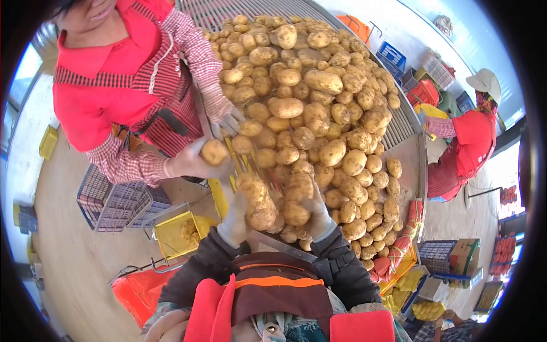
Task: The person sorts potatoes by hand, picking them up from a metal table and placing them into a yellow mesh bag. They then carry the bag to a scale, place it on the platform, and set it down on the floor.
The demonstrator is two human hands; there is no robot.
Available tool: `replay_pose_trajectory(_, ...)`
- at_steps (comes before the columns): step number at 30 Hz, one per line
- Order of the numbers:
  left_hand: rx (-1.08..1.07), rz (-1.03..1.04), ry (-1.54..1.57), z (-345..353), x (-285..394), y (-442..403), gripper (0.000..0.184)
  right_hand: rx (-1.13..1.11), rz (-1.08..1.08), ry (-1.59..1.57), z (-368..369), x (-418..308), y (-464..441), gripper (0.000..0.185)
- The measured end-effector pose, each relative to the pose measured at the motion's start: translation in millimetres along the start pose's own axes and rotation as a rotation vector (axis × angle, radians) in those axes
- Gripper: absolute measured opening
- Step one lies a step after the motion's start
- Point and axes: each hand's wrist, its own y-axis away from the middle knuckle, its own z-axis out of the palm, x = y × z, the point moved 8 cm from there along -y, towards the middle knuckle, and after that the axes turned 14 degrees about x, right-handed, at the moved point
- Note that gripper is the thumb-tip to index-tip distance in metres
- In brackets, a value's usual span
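A large heap of potatoes [325,81] covers the sorting table in front of me. My left hand [235,221], in a pale glove, is closed around the side of a long, lumpy potato [254,199] at the near edge. Opposite it, my gloved right hand [317,214] grips another potato [297,200]. Between the two hands, further potatoes lie partly hidden. Just beyond my left hand, a co-worker's gloved hand holds a round potato [215,152], while that person's other hand [228,121] rests at the heap's edge.
A co-worker in red [108,85] stands at the left, close to my hands. Purple crates [122,199] and a yellow bin [174,235] are on the floor there. Metal slats [401,128] edge the table at right. Another person in red [470,142] works beyond it.
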Motion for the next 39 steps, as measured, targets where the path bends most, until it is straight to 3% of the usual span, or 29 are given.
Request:
replay_pose_trajectory(1,-0.019,-0.135,0.188,-6,-6,3,0.073,-0.072,0.118,-0.185,5,7,4,0.078)
replay_pose_trajectory(2,0.141,0.006,-0.091,-26,-5,5,0.080,-0.078,0.127,-0.175,7,12,3,0.078)
replay_pose_trajectory(3,0.151,0.016,-0.084,-23,4,12,0.080,-0.167,0.227,-0.290,20,20,6,0.075)
replay_pose_trajectory(5,-0.039,-0.174,0.152,7,20,37,0.083,-0.268,0.348,-0.399,40,35,8,0.074)
replay_pose_trajectory(6,-0.064,-0.087,0.048,7,31,43,0.088,-0.339,0.424,-0.444,52,43,11,0.074)
replay_pose_trajectory(8,-0.010,-0.113,0.097,-16,28,55,0.090,-0.392,0.552,-0.526,65,62,18,0.079)
replay_pose_trajectory(13,0.083,-0.177,0.199,-86,10,80,0.094,-0.372,0.601,-0.299,103,110,23,0.082)
replay_pose_trajectory(15,0.100,-0.116,0.183,-102,21,89,0.093,-0.335,0.472,-0.123,106,125,21,0.081)
replay_pose_trajectory(17,0.213,-0.022,0.228,-120,38,102,0.082,-0.404,0.531,-0.046,117,148,21,0.078)
replay_pose_trajectory(20,0.258,-0.077,0.394,-149,37,120,0.093,-0.491,0.681,0.121,137,180,30,0.076)
replay_pose_trajectory(23,0.277,-0.076,0.511,-149,53,140,0.102,-0.595,0.786,0.025,158,207,37,0.078)
replay_pose_trajectory(25,0.118,-0.093,0.869,-152,60,152,0.102,-0.661,0.829,-0.014,176,217,49,0.081)
replay_pose_trajectory(28,0.288,0.013,0.802,-171,54,163,0.092,-0.640,0.830,-0.014,184,231,56,0.083)
replay_pose_trajectory(29,0.391,0.060,0.727,-181,52,166,0.089,-0.631,0.710,0.155,181,237,54,0.084)
replay_pose_trajectory(30,0.264,0.100,0.685,-174,57,164,0.084,-0.623,0.587,0.320,179,242,50,0.085)
replay_pose_trajectory(31,0.277,0.118,0.691,-176,57,168,0.084,-0.636,0.605,0.326,181,245,50,0.085)
replay_pose_trajectory(33,0.388,0.058,0.740,-183,50,177,0.083,-0.851,-0.391,1.170,194,220,34,0.084)
replay_pose_trajectory(34,0.322,0.050,0.745,-186,51,180,0.084,-0.906,-0.536,1.279,198,219,36,0.080)
replay_pose_trajectory(35,0.332,0.053,0.747,-196,49,183,0.084,-0.912,-0.526,1.276,197,220,37,0.080)
replay_pose_trajectory(37,0.491,0.089,0.797,-231,42,186,0.086,-0.771,-0.252,1.073,186,218,29,0.068)
replay_pose_trajectory(38,0.498,0.186,0.679,-245,48,189,0.086,-0.763,-0.253,1.076,181,212,24,0.068)
replay_pose_trajectory(39,0.495,0.173,0.679,-257,50,188,0.086,-0.598,-0.242,0.986,169,196,11,0.060)
